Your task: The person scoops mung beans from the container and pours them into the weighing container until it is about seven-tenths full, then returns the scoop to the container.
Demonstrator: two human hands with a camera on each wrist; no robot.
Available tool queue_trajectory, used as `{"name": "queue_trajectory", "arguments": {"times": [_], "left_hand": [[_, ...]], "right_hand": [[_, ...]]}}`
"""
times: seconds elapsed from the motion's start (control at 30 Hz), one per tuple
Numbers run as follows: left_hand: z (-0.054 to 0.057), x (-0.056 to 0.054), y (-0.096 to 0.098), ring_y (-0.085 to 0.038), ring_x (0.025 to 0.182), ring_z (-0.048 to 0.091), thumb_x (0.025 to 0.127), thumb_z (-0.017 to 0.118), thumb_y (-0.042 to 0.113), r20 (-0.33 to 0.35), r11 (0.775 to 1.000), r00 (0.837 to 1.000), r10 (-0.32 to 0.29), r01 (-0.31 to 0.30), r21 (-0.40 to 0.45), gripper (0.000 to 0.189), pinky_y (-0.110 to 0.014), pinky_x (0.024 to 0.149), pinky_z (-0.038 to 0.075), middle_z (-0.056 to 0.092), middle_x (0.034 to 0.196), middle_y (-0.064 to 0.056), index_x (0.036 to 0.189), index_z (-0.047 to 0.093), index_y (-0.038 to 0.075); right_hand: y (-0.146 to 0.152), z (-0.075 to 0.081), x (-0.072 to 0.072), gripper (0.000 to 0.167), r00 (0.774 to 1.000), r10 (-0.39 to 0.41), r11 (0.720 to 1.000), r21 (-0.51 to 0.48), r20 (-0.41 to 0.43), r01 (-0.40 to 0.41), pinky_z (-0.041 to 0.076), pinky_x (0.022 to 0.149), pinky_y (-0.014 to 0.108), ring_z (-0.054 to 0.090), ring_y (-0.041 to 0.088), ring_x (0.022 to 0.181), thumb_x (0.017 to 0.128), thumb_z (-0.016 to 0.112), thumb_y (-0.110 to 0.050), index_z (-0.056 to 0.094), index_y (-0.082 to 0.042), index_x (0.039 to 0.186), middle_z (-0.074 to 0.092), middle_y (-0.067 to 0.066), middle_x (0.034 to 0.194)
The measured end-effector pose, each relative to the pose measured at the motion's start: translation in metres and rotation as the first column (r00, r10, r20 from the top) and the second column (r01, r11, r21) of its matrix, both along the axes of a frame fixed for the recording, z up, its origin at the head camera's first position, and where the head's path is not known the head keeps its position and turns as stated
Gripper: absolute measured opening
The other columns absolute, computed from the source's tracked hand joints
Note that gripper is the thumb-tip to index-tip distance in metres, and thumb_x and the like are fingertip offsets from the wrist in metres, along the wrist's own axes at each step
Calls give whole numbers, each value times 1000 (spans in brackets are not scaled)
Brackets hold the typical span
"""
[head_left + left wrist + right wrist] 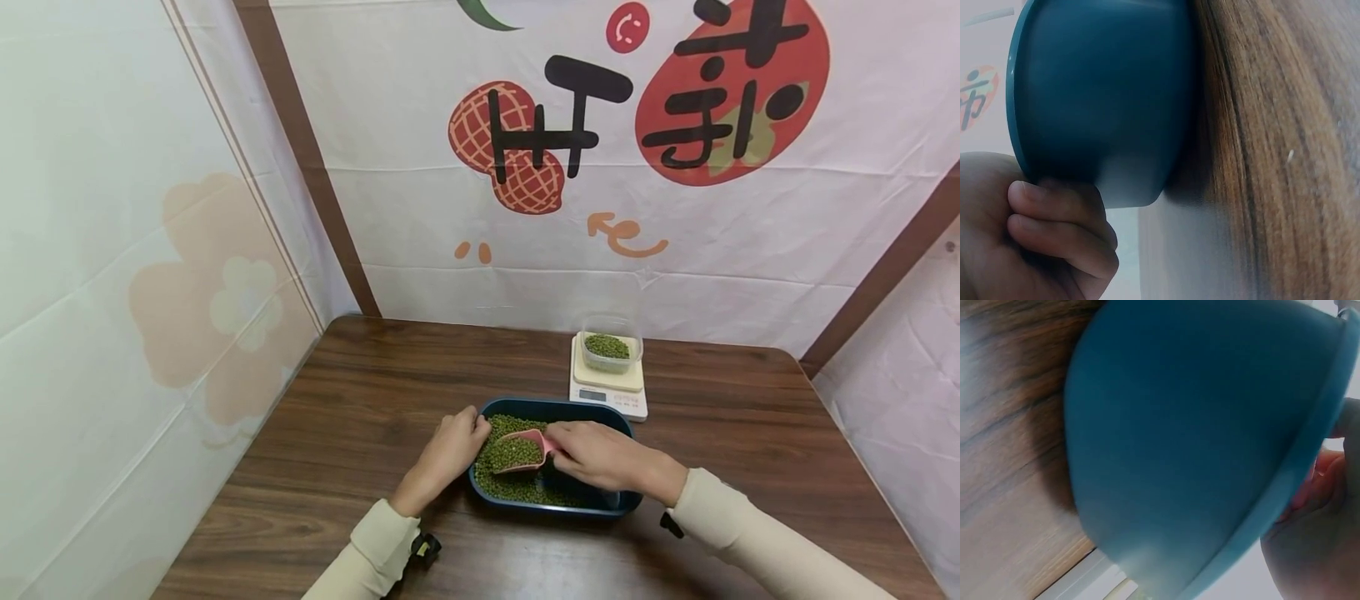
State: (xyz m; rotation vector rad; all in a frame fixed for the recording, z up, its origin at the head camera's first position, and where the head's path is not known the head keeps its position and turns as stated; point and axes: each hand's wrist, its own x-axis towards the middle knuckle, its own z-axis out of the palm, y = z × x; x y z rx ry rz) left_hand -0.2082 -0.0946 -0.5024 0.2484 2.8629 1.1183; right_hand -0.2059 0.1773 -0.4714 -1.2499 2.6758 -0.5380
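Observation:
A dark blue tub of small green beans stands on the wooden table. At its left end my left hand grips the rim; in the left wrist view the curled fingers sit against the tub's outer wall. Over the tub, my right hand holds the handle of a pink scoop. Green beans fill the scoop, its mouth facing left. Most of the right hand is hidden behind the tub's wall in the right wrist view.
Behind the tub, a white kitchen scale carries a clear plastic container with some green beans in it. The wooden table ends at a printed white cloth backdrop.

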Motion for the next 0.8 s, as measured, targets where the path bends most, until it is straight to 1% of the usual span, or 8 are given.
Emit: {"name": "queue_trajectory", "arguments": {"times": [0.17, 0.33, 0.53, 0.67, 0.8], "left_hand": [[-1, 0, 0, -12, 52, 29, 112, 45, 19, 7, 1000, 1000, 1, -1, 4, 31, -26, 52, 27, 33, 63, 4, 81, 41, 14], [0, 0, 0, -11, 52, 29, 110, 45, 17, -4, 1000, 1000, 5, -5, -10, 29, -26, 53, 27, 33, 64, 4, 81, 42, 15], [0, 0, 0, -12, 52, 29, 111, 44, 18, 4, 1000, 1000, 1, -1, -8, 30, -26, 53, 27, 33, 64, 4, 81, 41, 15], [0, -1, 1, -12, 52, 29, 111, 44, 18, 6, 1000, 1000, 1, -1, -8, 30, -26, 53, 27, 34, 63, 4, 81, 42, 14], [0, 0, 1, -12, 51, 31, 111, 44, 19, 10, 1000, 1000, 1, -1, -8, 30, -26, 52, 28, 36, 63, 4, 82, 45, 14]], "right_hand": [[6, 3, 0, 13, 1000, -25, 1000, -10, -1, 25, 35, 62, 24, 37, 2, 65, 110, 52, -17, 52, -20, 98, 44, -9, 81], [11, 4, -1, 12, 999, -46, 998, -34, -7, 46, 36, 63, 24, 39, 2, 67, 109, 53, -17, 54, -21, 98, 46, -10, 81], [17, 4, -2, 10, 997, -62, 996, -62, -45, 59, 37, 63, 23, 41, 1, 68, 108, 56, -17, 55, -22, 99, 47, -11, 83], [20, 4, -3, 8, 994, -88, 995, -62, -72, 83, 38, 64, 23, 43, 1, 68, 107, 57, -19, 57, -23, 101, 48, -13, 83], [23, 7, -3, 6, 991, -111, 992, -66, -71, 106, 38, 65, 24, 43, 2, 69, 107, 57, -18, 58, -22, 102, 47, -13, 82]]}}
